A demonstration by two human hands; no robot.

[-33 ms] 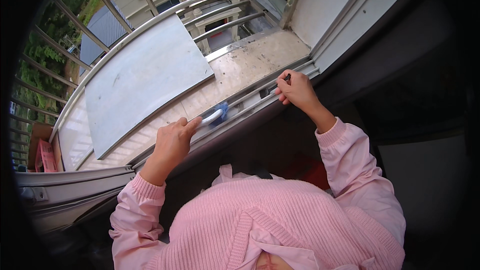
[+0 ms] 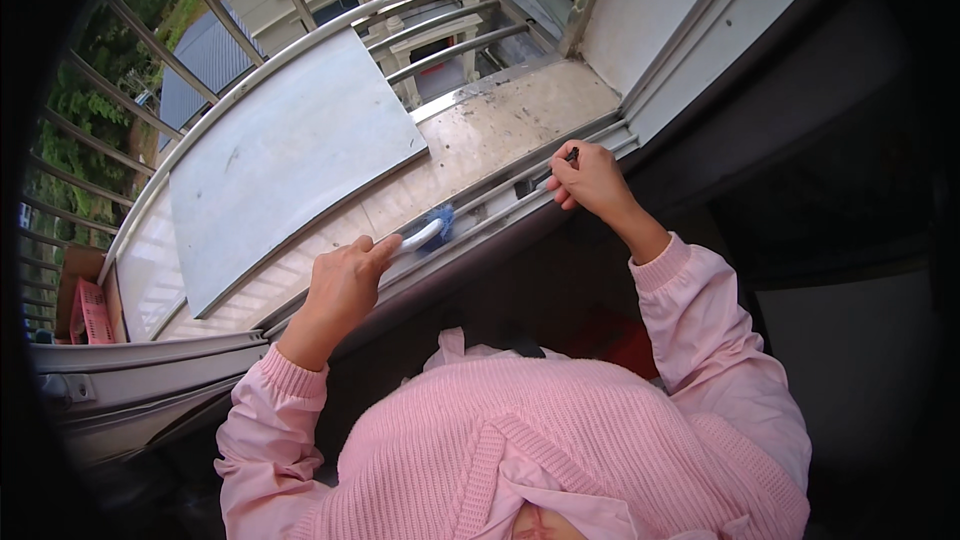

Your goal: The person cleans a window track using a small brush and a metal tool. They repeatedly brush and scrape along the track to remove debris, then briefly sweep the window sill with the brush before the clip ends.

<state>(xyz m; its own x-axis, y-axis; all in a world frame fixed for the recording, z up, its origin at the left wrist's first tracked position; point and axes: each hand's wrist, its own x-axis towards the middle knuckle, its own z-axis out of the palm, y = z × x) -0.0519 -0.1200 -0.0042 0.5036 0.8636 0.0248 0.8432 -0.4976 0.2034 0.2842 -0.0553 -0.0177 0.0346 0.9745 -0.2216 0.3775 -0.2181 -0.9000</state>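
Left fingers (image 2: 384,249) clamp a white-handled, blue-headed brush (image 2: 426,234); right fingers (image 2: 566,173) pinch a small black object (image 2: 571,154). Press the brush evenly along the grooved pale metal track (image 2: 500,218).

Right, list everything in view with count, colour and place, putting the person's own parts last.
Brush: one, white with blue bristles, in the left hand
Tool, mostly hidden: one, dark where visible, in the right hand
Window track: one, whitish-grey, below both hands
Panel: one, pale blue-white, on the sill
Sill: one, beige, beyond the track
Bars: many, silvery, top and left
Window frame: one, white, upper right
Basket: one, pink, far left
Roof: one, blue-grey, outside
Greenery: green, outside left
Vest: one, pink, bottom centre
Sleeves: two, pink, lower left and right
Hands: two, bare, left of centre and right of centre
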